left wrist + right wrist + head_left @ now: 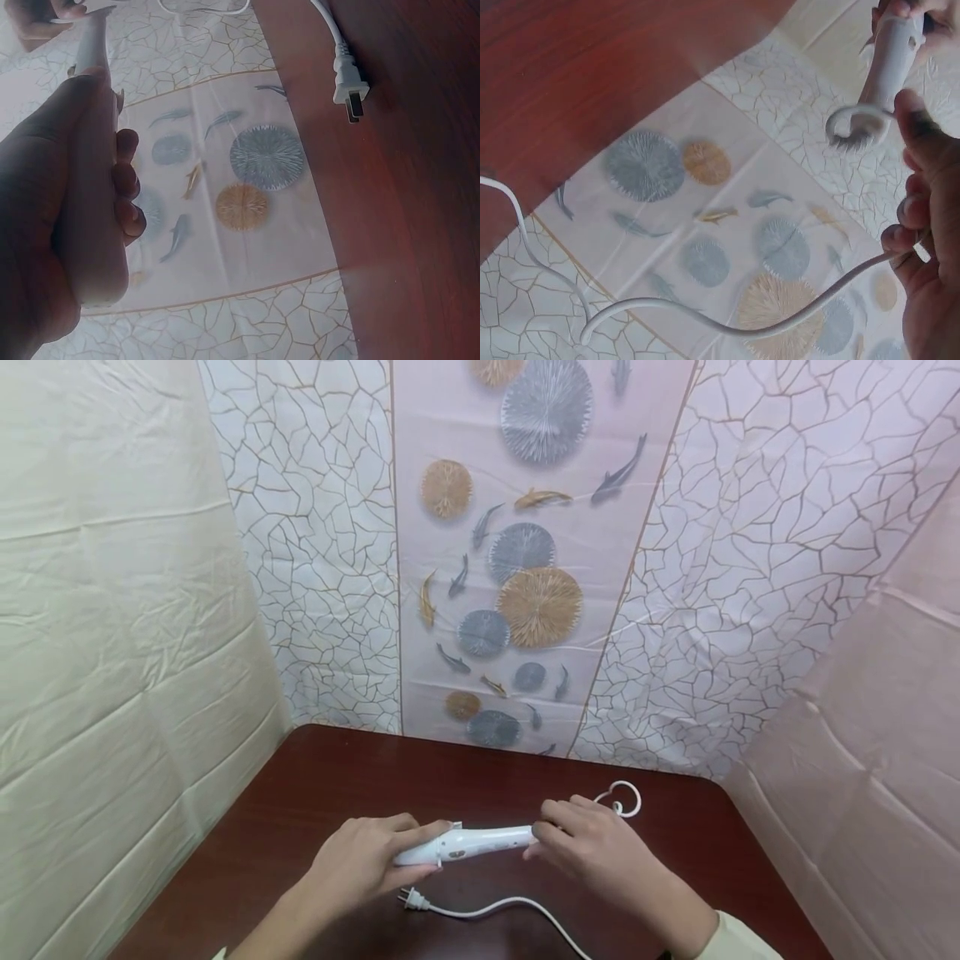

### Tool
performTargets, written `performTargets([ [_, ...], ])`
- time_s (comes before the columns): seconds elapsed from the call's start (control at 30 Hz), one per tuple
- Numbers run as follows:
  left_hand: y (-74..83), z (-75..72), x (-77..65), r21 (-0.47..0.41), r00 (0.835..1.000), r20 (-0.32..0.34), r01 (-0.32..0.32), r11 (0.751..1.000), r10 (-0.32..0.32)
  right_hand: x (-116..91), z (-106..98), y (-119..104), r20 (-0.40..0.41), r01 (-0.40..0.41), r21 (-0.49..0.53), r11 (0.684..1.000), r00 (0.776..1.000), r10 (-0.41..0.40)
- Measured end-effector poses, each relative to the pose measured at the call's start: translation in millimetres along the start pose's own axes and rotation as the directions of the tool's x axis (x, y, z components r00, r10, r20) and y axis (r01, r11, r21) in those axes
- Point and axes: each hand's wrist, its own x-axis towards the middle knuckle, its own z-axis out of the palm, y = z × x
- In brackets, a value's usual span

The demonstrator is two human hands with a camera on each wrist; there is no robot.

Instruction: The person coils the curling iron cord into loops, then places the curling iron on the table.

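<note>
A white hair iron with a small gold mark on its side lies level over the table. My left hand grips its thicker end, thumb along one side and fingertips curled round the other, as the left wrist view shows of the white body. At the narrower end, my right hand holds the white cord in curled fingers. In the right wrist view a small bend of cord loops at that end, by my thumb. The cord's two-pin plug lies before my left hand.
The dark red-brown table has a rounded far edge against a patterned cloth backdrop. Pale cloth walls stand at both sides. A loop of cord shows beyond my right hand, and more cord runs toward the near edge.
</note>
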Motion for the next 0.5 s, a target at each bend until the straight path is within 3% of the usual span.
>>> performTargets([
  [0.17, -1.2, -2.5, -0.5, -0.016, 0.999, -0.002, -0.039, 0.999, 0.038, -2, -2, 10, 0.009, -0.054, 0.064, 0.997, 0.999, 0.053],
  [0.27, -1.8, -3.7, -0.7, -0.021, 0.998, -0.009, -0.066, 0.998, 0.066, -6, -2, 16, 0.063, -0.141, 0.184, 0.973, 0.989, 0.132],
  [0.33, -2.1, -4.4, -0.8, -0.017, 0.997, -0.014, -0.080, 0.997, 0.080, -8, 0, 19, 0.104, -0.203, 0.301, 0.932, 0.978, 0.179],
  [0.5, -3.8, -5.3, -0.1, 0.000, 0.993, -0.019, -0.115, 0.993, 0.115, -8, 3, 22, 0.188, -0.291, 0.564, 0.773, 0.957, 0.223],
])
